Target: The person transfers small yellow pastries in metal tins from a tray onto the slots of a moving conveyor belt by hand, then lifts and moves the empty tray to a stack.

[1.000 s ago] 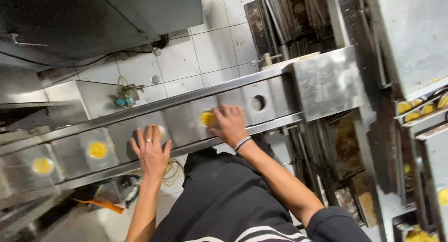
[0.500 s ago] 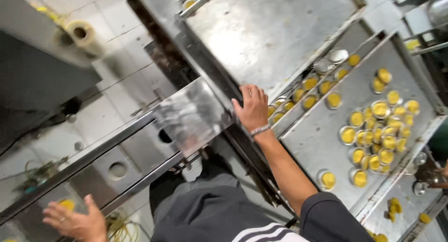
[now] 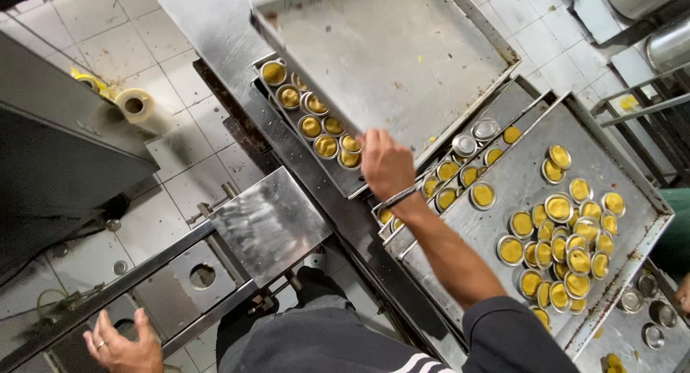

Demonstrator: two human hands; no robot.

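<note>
Under the right hand (image 3: 384, 163) sit filled tart tins (image 3: 332, 134), touching its fingertips.

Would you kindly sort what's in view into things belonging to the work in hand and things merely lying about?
In hand: right hand at the filled tins; upper tray; left hand on the perforated rail.
Lying about: film roll; empty tins.

Silver-grey steel trays (image 3: 402, 49); yellow filling in shiny silver tart cups (image 3: 559, 208); white floor tiles (image 3: 86, 21); black sleeve (image 3: 517, 337), white stripes.
</note>
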